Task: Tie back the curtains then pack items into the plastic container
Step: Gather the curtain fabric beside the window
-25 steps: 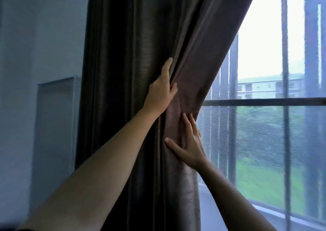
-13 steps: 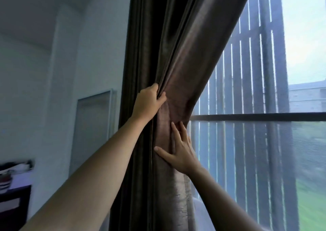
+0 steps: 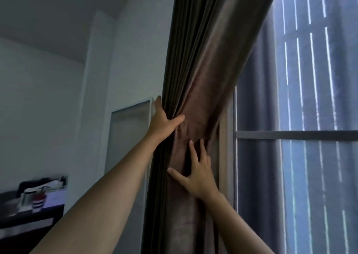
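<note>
A dark brown curtain [image 3: 209, 60] hangs gathered into a thick bunch at the left edge of the window. My left hand [image 3: 161, 122] grips the bunch at its narrowest part, thumb across the front and fingers reaching round the left side. Just below it, my right hand [image 3: 197, 174] presses flat against the front folds with its fingers spread. No tie-back and no plastic container is in view.
The window [image 3: 290, 134] with a horizontal bar and outside slats fills the right side. A pale framed panel [image 3: 129, 137] is set in the wall left of the curtain. At lower left stands a dark desk [image 3: 29, 220] with a striped cup [image 3: 38, 199] and clutter.
The curtain has been drawn further left into a tighter bunch. My left hand has shifted to wrap round the bunch's left side. The view has turned left and upward.
</note>
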